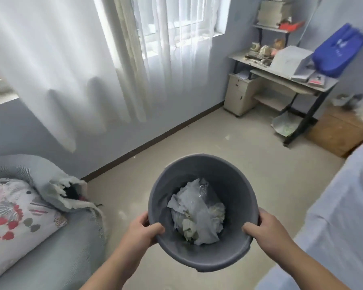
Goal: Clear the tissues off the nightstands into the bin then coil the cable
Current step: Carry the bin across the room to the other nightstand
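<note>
Grey plastic is what the person holds: a round bin [166, 195], up in the air over the pale floor [197, 132]. Both hands hold it by the rim, one on each side.

The left hand [144, 229] grips the left side. Its thumb hooks over the rim into the bin and its fingers curl round the outside. The right hand [266, 229] grips the right side the same way, thumb inside and fingers wrapped round the outside.

Down in the bottom of the bin lie the tissues [197, 214], white and scrunched up in a heap. Some clear crinkly plastic is mixed in with them.

To the left there is a grey bed cover [57, 248] with a flowery pillow [15, 216] on it. The pillow has red and grey flowers. Behind it, long white curtains [61, 70] hang in front of a bright window [176, 21].

Far off in the right corner stands a desk [281, 80] with black legs. Papers and small messy things lie on top of it, and a blue bag [340, 51] hangs just beside it. A small cream drawer box [241, 95] sits under the desk on its left side.

Next to the desk, further right, is a brown wooden cabinet [340, 132]. Some white and grey crumpled things lie on top of it, but they are too blurry to tell apart. A light blue sheet [333, 216] fills the near right side.
</note>
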